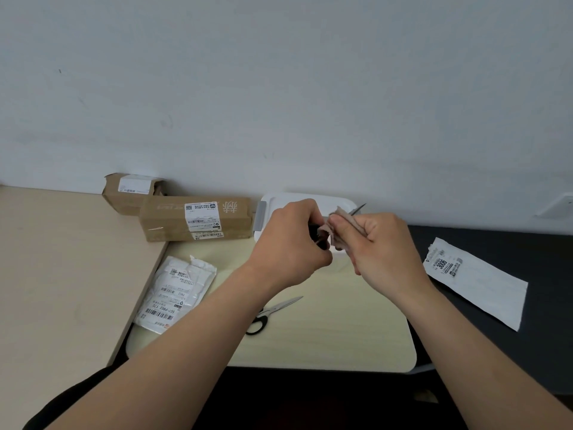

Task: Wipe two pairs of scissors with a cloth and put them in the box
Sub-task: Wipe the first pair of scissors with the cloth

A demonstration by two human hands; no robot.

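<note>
My left hand (290, 243) grips the dark handles of one pair of scissors, whose blade tip (360, 208) pokes out to the upper right. A pinkish-beige cloth (341, 226) is wrapped round the blades, and my right hand (384, 246) grips it there. Both hands are held above the white lidded box (273, 201) at the back of the pale table. A second pair of scissors (273, 311) with black handles lies flat on the table, partly under my left forearm.
Two brown cardboard parcels (195, 218) stand against the wall at the left. A white plastic mailer (178, 293) lies at the table's left edge. Another white mailer (474, 280) lies on the dark surface at the right.
</note>
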